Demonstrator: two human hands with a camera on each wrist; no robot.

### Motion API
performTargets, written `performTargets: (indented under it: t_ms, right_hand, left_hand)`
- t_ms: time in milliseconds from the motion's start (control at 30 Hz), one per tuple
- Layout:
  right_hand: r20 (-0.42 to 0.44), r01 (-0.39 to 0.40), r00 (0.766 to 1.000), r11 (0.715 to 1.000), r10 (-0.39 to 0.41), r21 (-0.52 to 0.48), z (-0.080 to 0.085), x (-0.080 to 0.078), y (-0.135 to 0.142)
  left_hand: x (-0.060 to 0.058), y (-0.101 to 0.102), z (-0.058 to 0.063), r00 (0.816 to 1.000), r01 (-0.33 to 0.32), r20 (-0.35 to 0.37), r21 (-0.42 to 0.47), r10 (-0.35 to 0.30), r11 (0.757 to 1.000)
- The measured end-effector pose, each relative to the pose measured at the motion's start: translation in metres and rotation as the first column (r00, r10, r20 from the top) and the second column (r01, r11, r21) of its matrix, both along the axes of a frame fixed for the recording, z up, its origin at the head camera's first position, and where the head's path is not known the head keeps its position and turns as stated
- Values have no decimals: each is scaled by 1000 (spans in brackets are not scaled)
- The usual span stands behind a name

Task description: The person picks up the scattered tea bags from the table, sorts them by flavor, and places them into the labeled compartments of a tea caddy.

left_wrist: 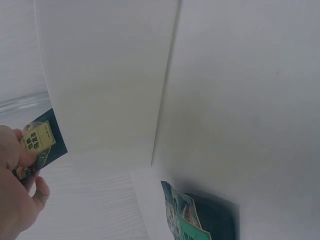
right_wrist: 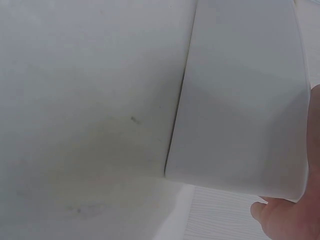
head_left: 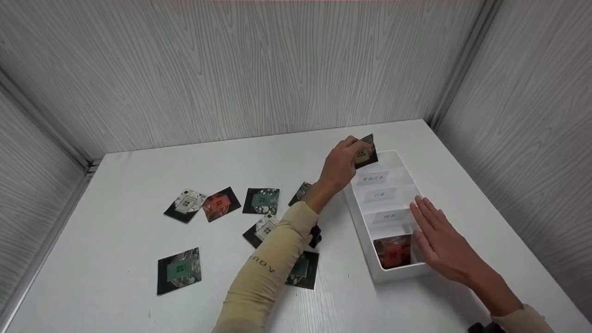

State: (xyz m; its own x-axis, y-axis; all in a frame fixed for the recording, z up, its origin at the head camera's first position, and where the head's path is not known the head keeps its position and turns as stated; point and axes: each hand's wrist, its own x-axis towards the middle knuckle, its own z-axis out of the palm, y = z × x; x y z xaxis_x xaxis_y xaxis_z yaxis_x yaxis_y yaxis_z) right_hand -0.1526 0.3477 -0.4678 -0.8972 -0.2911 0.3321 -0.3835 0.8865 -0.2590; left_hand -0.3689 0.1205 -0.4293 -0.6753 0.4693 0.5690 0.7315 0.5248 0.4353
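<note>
My left hand [head_left: 340, 164] pinches a small dark square packet with a yellow label [head_left: 363, 157], raised over the far end of a white divided box [head_left: 393, 274]. In the left wrist view the same packet [left_wrist: 56, 134] stands tilted beside the box's rim, fingers across its label. My right hand [head_left: 444, 245] lies with straight fingers along the box's right rim, thumb over the near compartment. A red-labelled packet [head_left: 393, 252] lies in that near compartment. In the right wrist view the hand [right_wrist: 287, 220] is partly out of frame behind the box wall [right_wrist: 240, 110].
Left of the box several packets lie on the white table [head_left: 115, 199]: green-labelled [head_left: 179, 270], red-labelled [head_left: 222, 204] and white-labelled [head_left: 186, 204] ones. My left forearm covers some of them. Paper labels [head_left: 380, 195] mark the box's dividers. Grained panels [head_left: 259, 69] enclose the table.
</note>
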Motion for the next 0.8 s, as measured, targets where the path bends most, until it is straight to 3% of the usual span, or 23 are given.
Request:
performTargets:
  t_ms: [300, 467, 633, 800]
  right_hand:
    - [8, -17, 1000, 1000, 17, 4, 1, -7, -6]
    - [-1, -33, 999, 999, 33, 18, 0, -14, -8]
    - [-7, -41, 999, 999, 41, 26, -1, -20, -7]
    - [-6, -56, 998, 998, 56, 36, -1, -23, -1]
  left_hand:
    - [-5, -14, -4, 998, -32, 51, -71, 36, 997]
    - [-10, -27, -4, 995, -37, 94, -26, 39, 999]
    - [-12, -40, 4, 992, -45, 118, -7, 45, 999]
    - [-5, -52, 16, 991, -51, 122, -9, 52, 999]
